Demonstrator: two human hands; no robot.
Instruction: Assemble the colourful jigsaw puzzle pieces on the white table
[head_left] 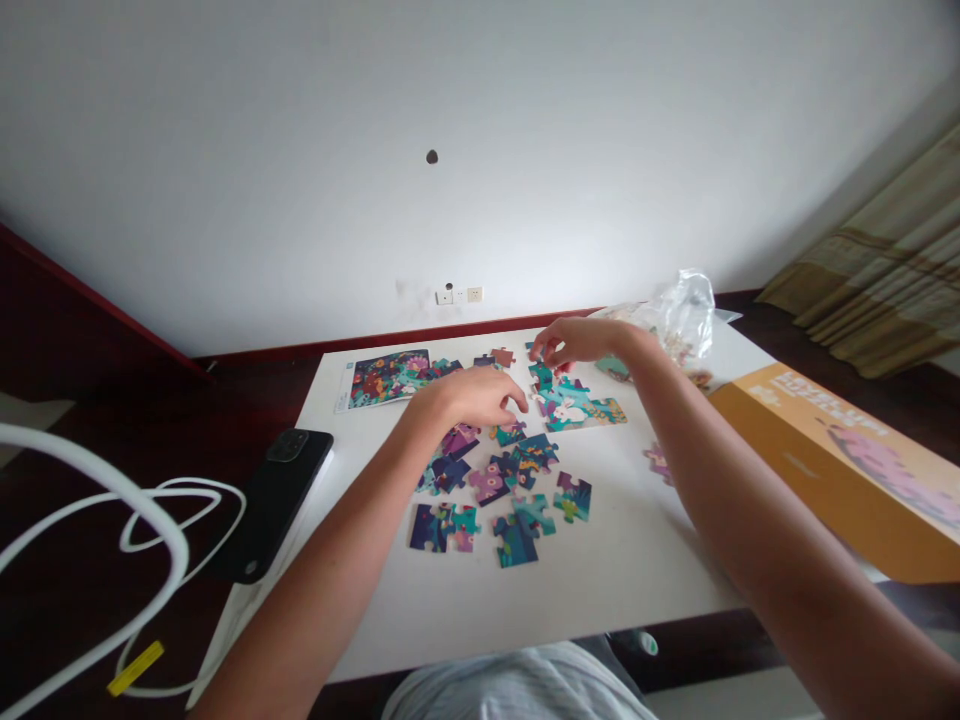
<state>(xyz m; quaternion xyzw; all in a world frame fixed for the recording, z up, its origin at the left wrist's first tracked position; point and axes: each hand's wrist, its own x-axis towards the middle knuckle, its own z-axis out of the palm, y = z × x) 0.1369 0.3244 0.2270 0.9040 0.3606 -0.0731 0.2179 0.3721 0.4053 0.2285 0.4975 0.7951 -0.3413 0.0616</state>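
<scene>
My right hand (576, 342) is bent over the top left corner of a partly joined jigsaw puzzle (574, 405), which shows a white rabbit on teal. Its fingertips are closed at a small teal jigsaw piece (533, 350) there; the grip is partly hidden. My left hand (480, 396) hovers over loose jigsaw pieces, fingers curved and apart, with nothing visible in them. Just below it lie a teal piece (510, 433) and a pink-purple piece (489, 482). Nearer to me are a blue-green piece (516, 540) and a joined dark blue and teal pair (444, 527).
A picture sheet (390, 378) lies at the back left of the white table (600, 570). On the left edge rests a black phone (277, 500), near a white cable (176, 560). To the right are a clear plastic bag (686, 315) and an orange box (810, 470).
</scene>
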